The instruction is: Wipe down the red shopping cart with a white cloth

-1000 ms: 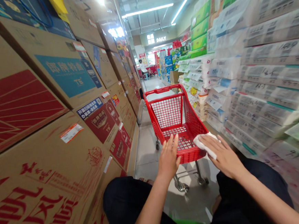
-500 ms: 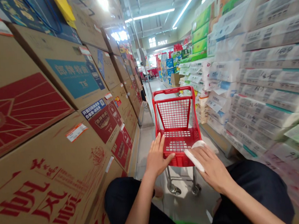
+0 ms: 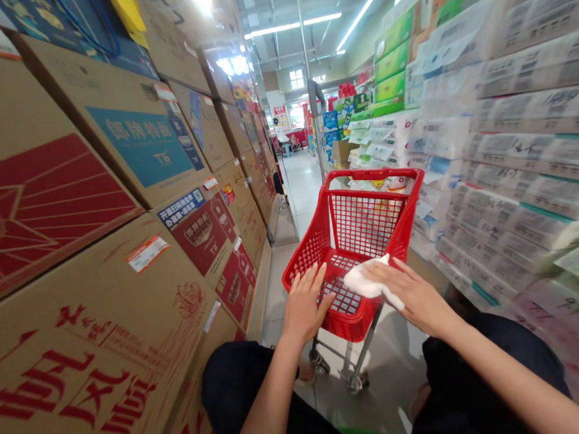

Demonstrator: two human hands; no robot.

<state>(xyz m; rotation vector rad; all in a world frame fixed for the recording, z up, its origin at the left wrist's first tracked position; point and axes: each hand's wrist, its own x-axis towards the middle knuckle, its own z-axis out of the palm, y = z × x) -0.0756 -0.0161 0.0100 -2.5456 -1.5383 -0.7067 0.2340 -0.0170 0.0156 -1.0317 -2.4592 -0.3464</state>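
Note:
A small red plastic shopping cart (image 3: pixel 370 220) with grid walls stands between my knees, turned at an angle. My left hand (image 3: pixel 305 304) is at the cart's near left rim, its fingers spread and holding nothing. In my right hand (image 3: pixel 416 294) is a white cloth (image 3: pixel 364 279), under the fingers at the near right side of the basket. Whether the cloth presses on the rim is hard to make out. Below the basket show the metal legs and casters (image 3: pixel 355 379).
Stacked cardboard cartons (image 3: pixel 92 326) line my left side. On the right rise piles of wrapped paper packs (image 3: pixel 529 151), blurred near the edge. Beyond the cart stands a glass door with a grey handle (image 3: pixel 316 98). Tiled floor (image 3: pixel 306 175) runs ahead.
The cart has swung from facing straight to an angle, its tall handle end shifting right. My right hand has moved slightly with the cloth. The door handle now appears farther right.

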